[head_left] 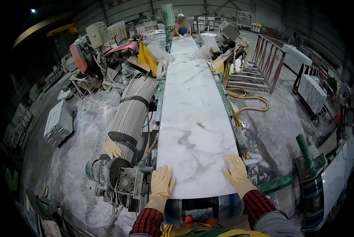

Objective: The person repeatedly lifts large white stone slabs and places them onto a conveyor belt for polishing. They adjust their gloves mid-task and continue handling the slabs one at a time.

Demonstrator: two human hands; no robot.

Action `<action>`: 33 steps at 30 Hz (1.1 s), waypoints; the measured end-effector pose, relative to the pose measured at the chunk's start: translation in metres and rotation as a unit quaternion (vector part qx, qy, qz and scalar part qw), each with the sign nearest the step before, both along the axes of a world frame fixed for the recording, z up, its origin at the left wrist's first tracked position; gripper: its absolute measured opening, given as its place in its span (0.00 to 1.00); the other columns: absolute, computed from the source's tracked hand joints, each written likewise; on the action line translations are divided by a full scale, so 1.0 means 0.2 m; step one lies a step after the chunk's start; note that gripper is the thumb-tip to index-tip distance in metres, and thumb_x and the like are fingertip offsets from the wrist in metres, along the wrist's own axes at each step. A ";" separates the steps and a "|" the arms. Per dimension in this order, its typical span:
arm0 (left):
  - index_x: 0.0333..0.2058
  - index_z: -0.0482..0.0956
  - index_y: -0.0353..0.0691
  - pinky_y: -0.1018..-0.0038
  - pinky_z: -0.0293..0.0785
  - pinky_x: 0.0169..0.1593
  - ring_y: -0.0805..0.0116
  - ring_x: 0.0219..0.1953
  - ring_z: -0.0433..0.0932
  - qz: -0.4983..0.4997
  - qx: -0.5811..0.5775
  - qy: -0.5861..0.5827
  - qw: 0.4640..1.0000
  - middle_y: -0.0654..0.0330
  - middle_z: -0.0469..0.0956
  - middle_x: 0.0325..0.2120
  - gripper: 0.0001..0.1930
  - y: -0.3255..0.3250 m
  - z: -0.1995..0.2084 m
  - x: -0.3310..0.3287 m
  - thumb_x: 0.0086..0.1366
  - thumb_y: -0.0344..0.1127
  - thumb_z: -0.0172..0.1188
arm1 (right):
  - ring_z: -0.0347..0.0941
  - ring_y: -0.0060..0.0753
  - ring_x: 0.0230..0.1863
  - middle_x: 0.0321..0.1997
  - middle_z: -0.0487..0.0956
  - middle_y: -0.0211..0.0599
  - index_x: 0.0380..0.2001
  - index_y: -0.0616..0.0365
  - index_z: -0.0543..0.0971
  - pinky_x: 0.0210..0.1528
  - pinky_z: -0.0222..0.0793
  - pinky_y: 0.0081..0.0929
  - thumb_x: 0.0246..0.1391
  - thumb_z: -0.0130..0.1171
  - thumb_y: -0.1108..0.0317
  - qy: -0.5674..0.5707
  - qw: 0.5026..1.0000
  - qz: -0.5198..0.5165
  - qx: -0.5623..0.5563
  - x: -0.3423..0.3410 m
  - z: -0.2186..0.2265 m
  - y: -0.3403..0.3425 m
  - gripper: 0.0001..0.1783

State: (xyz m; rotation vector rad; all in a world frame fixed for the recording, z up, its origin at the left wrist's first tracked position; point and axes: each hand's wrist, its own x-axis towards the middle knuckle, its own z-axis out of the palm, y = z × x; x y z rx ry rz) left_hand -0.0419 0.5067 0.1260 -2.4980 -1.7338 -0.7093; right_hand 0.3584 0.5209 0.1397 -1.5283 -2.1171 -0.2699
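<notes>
A long white marble slab (196, 118) with grey veins runs away from me, its wet face reflecting light. My left hand (161, 183), in a cream rubber glove, rests at the slab's near left corner with its fingers stretched forward. On the near right edge lies my right hand (236, 173), gloved alike, its fingers extended and its palm partly over the side. Neither hand is closed around anything. Under the slab's near end shows a dark roller (229, 205). What the hands' undersides touch is hidden.
A loose glove (112, 148) lies by a motor (102, 170) and a strapped bundle of strips (133, 102) on the left. A co-worker (181, 27) leans at the slab's far end. Right are a yellow hose (260, 103), metal rack (260, 67) and green pipe (277, 184).
</notes>
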 end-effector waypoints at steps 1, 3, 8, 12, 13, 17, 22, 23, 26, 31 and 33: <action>0.66 0.76 0.42 0.41 0.59 0.74 0.36 0.70 0.69 0.000 -0.001 -0.002 1.000 0.41 0.72 0.69 0.28 -0.01 0.00 0.00 0.71 0.46 0.64 | 0.71 0.57 0.64 0.63 0.78 0.50 0.58 0.59 0.79 0.69 0.66 0.52 0.56 0.67 0.59 0.012 1.000 0.007 -0.009 0.00 0.01 0.00 0.29; 0.65 0.76 0.43 0.41 0.60 0.74 0.36 0.69 0.70 0.004 0.003 0.002 1.000 0.42 0.73 0.68 0.28 -0.01 0.00 -0.01 0.70 0.46 0.64 | 0.71 0.57 0.63 0.63 0.78 0.51 0.58 0.59 0.79 0.69 0.66 0.52 0.55 0.68 0.59 0.038 0.999 0.021 -0.027 0.00 0.04 0.00 0.28; 0.64 0.77 0.44 0.41 0.60 0.73 0.38 0.69 0.71 0.005 -0.002 0.001 1.000 0.44 0.75 0.66 0.27 -0.02 0.00 -0.01 0.70 0.47 0.65 | 0.71 0.58 0.64 0.63 0.79 0.51 0.58 0.59 0.79 0.69 0.66 0.52 0.54 0.68 0.59 0.022 1.000 0.010 -0.015 0.00 0.02 -0.03 0.29; 0.64 0.77 0.43 0.42 0.61 0.72 0.39 0.68 0.72 0.001 0.011 0.002 1.000 0.44 0.75 0.65 0.27 -0.04 0.02 0.00 0.70 0.46 0.65 | 0.71 0.59 0.64 0.63 0.79 0.52 0.59 0.59 0.79 0.69 0.66 0.53 0.54 0.69 0.59 0.020 1.000 0.014 -0.012 0.00 0.02 -0.04 0.30; 0.64 0.77 0.43 0.42 0.62 0.72 0.39 0.67 0.72 -0.001 0.010 0.003 1.000 0.44 0.75 0.65 0.27 -0.04 0.03 0.00 0.69 0.46 0.65 | 0.71 0.59 0.65 0.63 0.79 0.52 0.59 0.59 0.79 0.70 0.66 0.53 0.54 0.69 0.59 0.022 1.000 0.015 -0.017 0.00 0.02 -0.04 0.30; 0.63 0.77 0.43 0.43 0.62 0.71 0.40 0.66 0.72 -0.004 0.027 0.012 1.000 0.45 0.76 0.64 0.27 -0.06 0.04 0.00 0.68 0.44 0.66 | 0.71 0.60 0.65 0.63 0.79 0.53 0.59 0.59 0.79 0.70 0.66 0.53 0.55 0.68 0.59 0.028 0.999 0.010 -0.018 0.01 -0.01 -0.05 0.29; 0.63 0.78 0.43 0.43 0.62 0.71 0.40 0.67 0.72 -0.002 0.018 0.017 1.000 0.45 0.76 0.64 0.26 -0.07 0.05 0.00 0.68 0.44 0.66 | 0.71 0.59 0.63 0.62 0.79 0.52 0.58 0.59 0.79 0.69 0.66 0.53 0.55 0.68 0.59 0.031 0.999 0.014 -0.024 0.01 0.01 -0.07 0.28; 0.63 0.78 0.43 0.43 0.62 0.71 0.40 0.67 0.72 -0.003 0.017 0.015 1.000 0.45 0.76 0.64 0.26 -0.07 0.05 0.01 0.68 0.44 0.66 | 0.71 0.59 0.63 0.62 0.79 0.52 0.58 0.59 0.79 0.68 0.67 0.53 0.55 0.68 0.59 0.027 0.999 0.014 -0.018 0.01 0.02 -0.07 0.28; 0.63 0.78 0.43 0.42 0.62 0.71 0.39 0.67 0.72 0.002 0.019 0.019 1.000 0.45 0.76 0.65 0.26 -0.09 0.04 0.00 0.68 0.45 0.66 | 0.72 0.58 0.61 0.60 0.79 0.51 0.57 0.59 0.78 0.66 0.68 0.52 0.55 0.68 0.60 0.023 1.000 0.016 -0.014 0.00 0.05 -0.09 0.27; 0.63 0.78 0.43 0.42 0.62 0.71 0.39 0.66 0.72 0.003 0.022 0.015 1.000 0.45 0.76 0.65 0.27 -0.10 0.01 -0.01 0.68 0.44 0.66 | 0.72 0.57 0.59 0.58 0.79 0.49 0.56 0.58 0.78 0.65 0.68 0.51 0.55 0.68 0.60 0.029 0.999 0.023 -0.010 -0.02 0.09 -0.11 0.26; 0.63 0.78 0.43 0.42 0.62 0.71 0.39 0.66 0.72 0.003 0.021 0.013 1.000 0.45 0.76 0.65 0.27 -0.11 0.02 0.00 0.68 0.44 0.66 | 0.72 0.57 0.59 0.58 0.79 0.49 0.55 0.58 0.78 0.64 0.69 0.51 0.54 0.68 0.61 0.030 0.999 0.021 -0.012 -0.02 0.09 -0.11 0.26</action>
